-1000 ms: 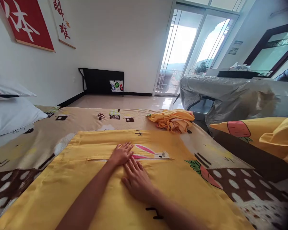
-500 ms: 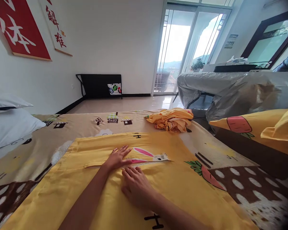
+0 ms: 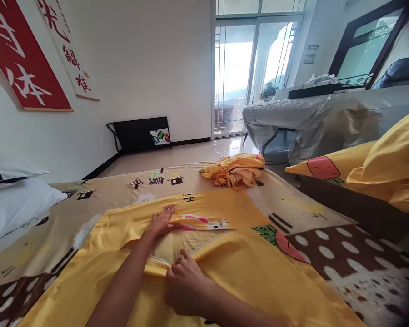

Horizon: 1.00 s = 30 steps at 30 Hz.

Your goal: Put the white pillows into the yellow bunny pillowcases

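Observation:
A yellow duvet cover (image 3: 259, 272) printed with a rabbit and a carrot lies spread over the bed. A slit-like opening (image 3: 180, 245) with a white edge gapes across its upper part, showing paler cloth inside. My left hand (image 3: 162, 221) rests on the cover just beyond the opening, fingers stretched out and flat. Nearer to me, my right hand (image 3: 187, 281) is closed, its fingers wrapped round the near edge of the opening. That edge is lifted and drawn towards me.
Crumpled yellow-orange fabric (image 3: 235, 170) sits at the far bed edge. White pillows (image 3: 23, 204) lie at left. More yellow cloth (image 3: 388, 168) is at right. A table under plastic sheeting (image 3: 279, 118) and a black folded frame (image 3: 136, 134) stand beyond the patterned bed sheet (image 3: 116, 190).
My right hand has closed on the near edge of the opening and pulled it towards me, widening the gap. My left hand stays flat on the far side. The view has shifted slightly.

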Tool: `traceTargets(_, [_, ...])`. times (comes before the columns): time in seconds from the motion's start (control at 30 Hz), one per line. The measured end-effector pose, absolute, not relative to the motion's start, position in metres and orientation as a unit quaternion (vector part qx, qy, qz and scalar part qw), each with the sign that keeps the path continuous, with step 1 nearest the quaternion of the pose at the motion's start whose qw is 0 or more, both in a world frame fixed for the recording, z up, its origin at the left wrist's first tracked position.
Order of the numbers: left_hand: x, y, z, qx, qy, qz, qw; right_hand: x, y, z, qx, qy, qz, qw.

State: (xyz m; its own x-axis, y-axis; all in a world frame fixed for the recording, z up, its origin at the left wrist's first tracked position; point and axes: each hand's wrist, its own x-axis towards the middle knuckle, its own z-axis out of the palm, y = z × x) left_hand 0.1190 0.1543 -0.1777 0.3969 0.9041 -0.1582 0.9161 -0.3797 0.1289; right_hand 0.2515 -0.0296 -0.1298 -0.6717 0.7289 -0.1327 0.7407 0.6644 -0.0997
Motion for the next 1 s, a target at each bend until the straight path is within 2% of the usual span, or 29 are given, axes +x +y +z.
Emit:
traceTargets(0.3, [0.128, 0.185, -0.187, 0.791, 0.612, -0.002, 0.013, 0.244, -0.029, -0.123, 0.33, 0.935, -0.074, 0.108])
traceTargets(0.63, [0.142, 0.194, -0.185, 0.788, 0.612, 0.033, -0.059, 0.211, -0.011, -0.19, 0.357, 0.932, -0.056, 0.017])
traceTargets(0.87, [0.118, 0.185, -0.169, 0.806, 0.592, 0.008, -0.006, 0.219, -0.026, -0.16, 0.346, 0.933, -0.057, 0.079])
traceTargets(0.93, [0.092, 0.179, -0.16, 0.802, 0.597, 0.001, 0.007, 0.225, -0.029, -0.15, 0.373, 0.923, -0.078, 0.053])
traceTargets(1.0, [0.057, 0.171, -0.151, 0.787, 0.617, -0.001, 0.009, 0.232, -0.028, -0.145, 0.416, 0.904, -0.093, -0.01])
